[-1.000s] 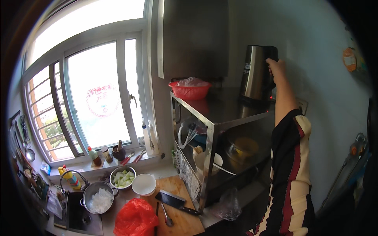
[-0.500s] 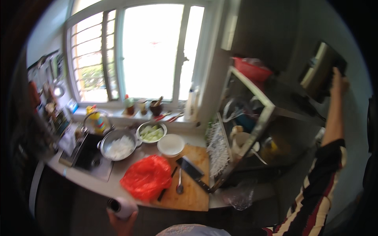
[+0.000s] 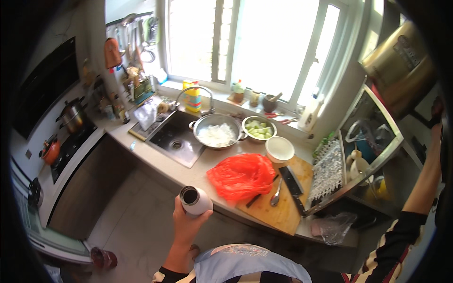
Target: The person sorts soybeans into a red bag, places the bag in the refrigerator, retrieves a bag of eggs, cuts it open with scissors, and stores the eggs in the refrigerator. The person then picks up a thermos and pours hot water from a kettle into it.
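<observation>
My left hand [image 3: 184, 224] is wrapped round a pale pinkish-white vacuum flask [image 3: 198, 203], uncapped, its dark mouth facing up. It is held in front of the counter, over the floor. At the far right my right arm is stretched out. My right hand [image 3: 437, 112] is dim at the picture's edge, closed at the dark handle of a large gold-coloured container [image 3: 396, 56]. That container is raised by the upper right corner, above a metal-framed rack [image 3: 398, 137]; its far side is cut off by the rim.
On the counter are a red plastic bag [image 3: 243, 177], a cutting board [image 3: 278, 214] with a cleaver [image 3: 291, 181] and spoon [image 3: 277, 195], a white bowl [image 3: 280, 149], a bowl of cut green pieces [image 3: 259, 128] and a colander [image 3: 217, 132]. Left of these lies the sink [image 3: 165, 141].
The view has turned left, bringing the stove and floor into sight. The flask now shows farther up in the picture, in my left hand. The gold container appears larger and nearer.
</observation>
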Tool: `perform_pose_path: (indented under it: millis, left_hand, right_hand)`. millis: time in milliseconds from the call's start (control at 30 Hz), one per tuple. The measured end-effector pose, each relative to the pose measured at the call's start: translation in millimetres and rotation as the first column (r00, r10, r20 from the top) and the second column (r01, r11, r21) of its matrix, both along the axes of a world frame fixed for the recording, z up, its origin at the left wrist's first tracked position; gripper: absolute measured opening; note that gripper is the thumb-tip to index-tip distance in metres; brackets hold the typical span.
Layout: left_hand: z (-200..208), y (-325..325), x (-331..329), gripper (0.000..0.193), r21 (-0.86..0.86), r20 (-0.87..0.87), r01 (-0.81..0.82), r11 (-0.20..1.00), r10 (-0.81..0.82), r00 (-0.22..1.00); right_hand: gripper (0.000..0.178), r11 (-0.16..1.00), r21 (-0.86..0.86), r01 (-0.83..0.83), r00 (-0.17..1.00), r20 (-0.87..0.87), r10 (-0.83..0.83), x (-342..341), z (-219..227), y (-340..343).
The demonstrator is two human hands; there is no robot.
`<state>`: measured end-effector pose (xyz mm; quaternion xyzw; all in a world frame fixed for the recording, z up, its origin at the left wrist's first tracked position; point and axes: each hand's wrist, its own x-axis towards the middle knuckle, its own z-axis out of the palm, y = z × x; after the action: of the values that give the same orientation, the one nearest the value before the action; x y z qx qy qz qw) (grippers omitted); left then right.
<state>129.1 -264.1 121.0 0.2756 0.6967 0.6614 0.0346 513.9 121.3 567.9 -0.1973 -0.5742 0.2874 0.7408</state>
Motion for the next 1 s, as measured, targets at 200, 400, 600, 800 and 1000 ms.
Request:
perform_pose_path:
  millis: [200,400,600,800,1000]
  left_hand:
    - [1,-69,-46,0.068,0.043,0.012,-0.089,0.995,0.088,0.996]
    - [4,-156,-85,0.068,-0.051,0.031,-0.228,0.972,0.230,0.973]
    - [-10,-210,-114,0.068,-0.083,-0.021,-0.321,0.943,0.321,0.947]
    - [-18,-232,-137,0.067,-0.186,0.010,-0.353,0.917,0.361,0.933]
    - [-35,-246,-151,0.072,-0.169,-0.062,-0.356,0.919,0.350,0.935]
  right_hand:
    - [0.029,0.833,-0.223,-0.507,0.862,-0.125,0.491,-159,-163,-86]
    - [0.013,0.760,-0.221,-0.611,0.760,0.108,0.641,-297,-295,-214]
    - [0.011,0.603,-0.419,-0.679,0.599,0.159,0.785,-362,-364,-300]
    - [0.024,0.496,-0.540,-0.680,0.364,0.339,0.868,-383,-389,-328]
    - [0.031,0.502,-0.518,-0.693,0.169,0.560,0.811,-400,-389,-341]
